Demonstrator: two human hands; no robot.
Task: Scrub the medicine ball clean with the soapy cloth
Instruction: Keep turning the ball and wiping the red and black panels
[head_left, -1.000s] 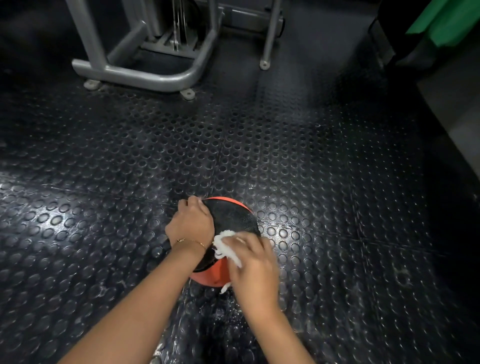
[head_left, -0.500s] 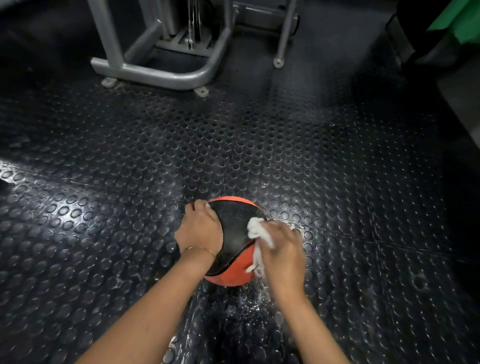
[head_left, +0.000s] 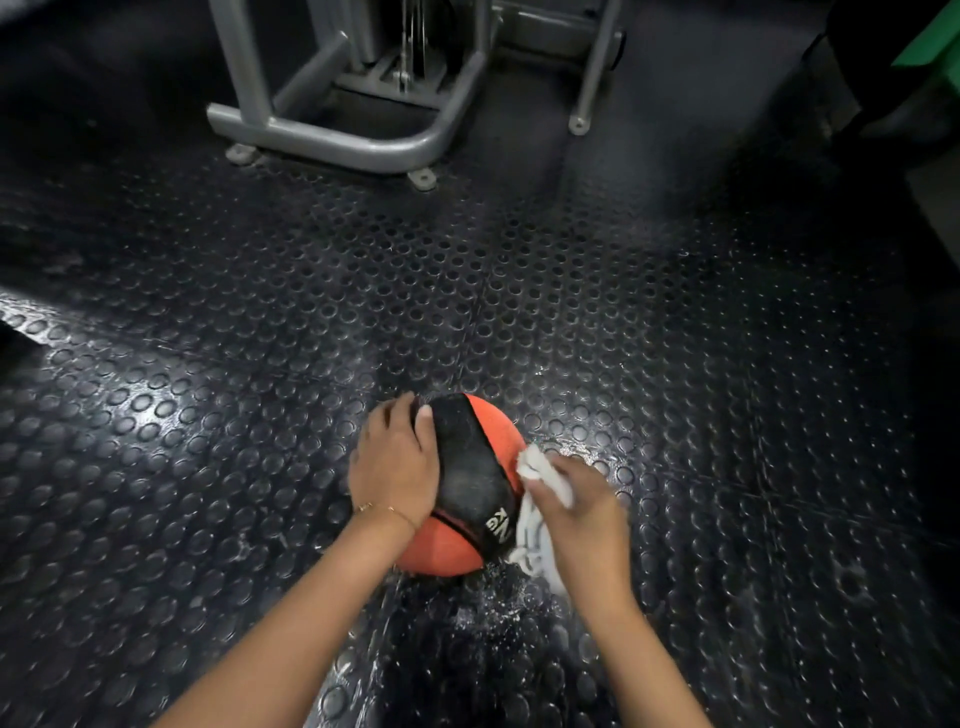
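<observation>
Underfoot, across the whole view: black rubber floor (head_left: 675, 338) with round raised studs, seams between the tiles visible, glare on the left side. Wet patch (head_left: 483, 613) with droplets on the floor just near of the ball, between the two forearms.

Far end, top centre: grey steel machine frame (head_left: 363, 148), curved base tube on small round feet, a thin separate leg to its right. Green object (head_left: 937, 47) in the top right corner, too cropped to identify.

Ball (head_left: 441, 548): sits on the floor, lower centre of view, well apart from the frame. Orange with a wide black panel (head_left: 470, 467) running over the top; the panel looks dull and scuffed.

Left hand (head_left: 392, 462): on the ball's upper left side, fingers wrapped down over the far edge, thumb lying on the black panel. Gripping the ball.

Right hand (head_left: 584, 517): at the ball's right side, slightly motion-blurred, fingers closed around the cloth and holding it against the orange surface.

Cloth (head_left: 543, 475): white, bunched; one end sticks out above the fingers, the rest hangs down along the ball's lower right edge.

Bracelet (head_left: 387, 508): thin gold chain on the left wrist.

Lettering (head_left: 500, 525): white "Kg" at the near end of the black panel, beside the cloth.
</observation>
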